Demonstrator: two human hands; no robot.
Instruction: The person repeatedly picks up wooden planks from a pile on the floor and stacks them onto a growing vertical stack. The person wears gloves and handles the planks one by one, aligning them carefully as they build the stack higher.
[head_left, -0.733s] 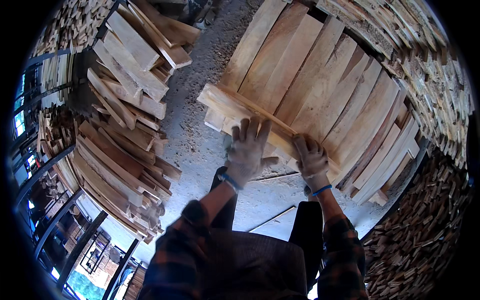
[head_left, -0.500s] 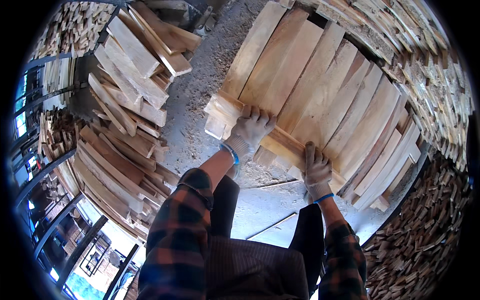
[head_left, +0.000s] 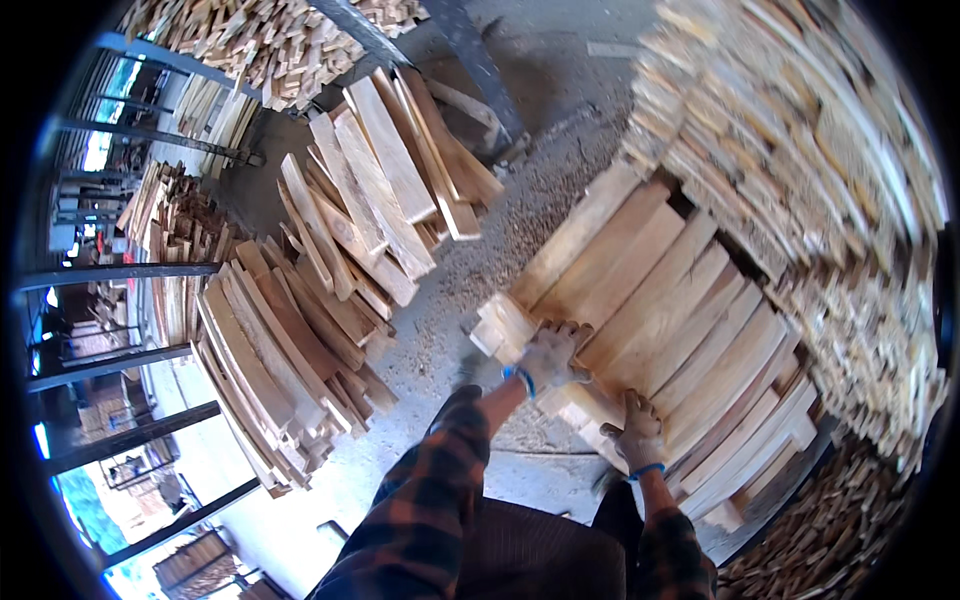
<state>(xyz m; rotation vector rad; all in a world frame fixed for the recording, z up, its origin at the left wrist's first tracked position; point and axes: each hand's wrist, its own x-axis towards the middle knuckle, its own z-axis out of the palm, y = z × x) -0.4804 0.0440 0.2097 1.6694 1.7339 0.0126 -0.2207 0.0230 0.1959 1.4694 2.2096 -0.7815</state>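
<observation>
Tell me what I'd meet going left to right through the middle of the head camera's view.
Dark beams → loose pile of boards → left gloved hand → right gloved hand → rough wood stacks.

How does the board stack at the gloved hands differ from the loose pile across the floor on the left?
The stack has its top boards lying side by side, nearly parallel; the pile has boards overlapping at mixed angles. The left hand and right hand are at the stack's near edge, while neither is at the pile. Both are made of long, pale-to-brown wooden boards.
</observation>
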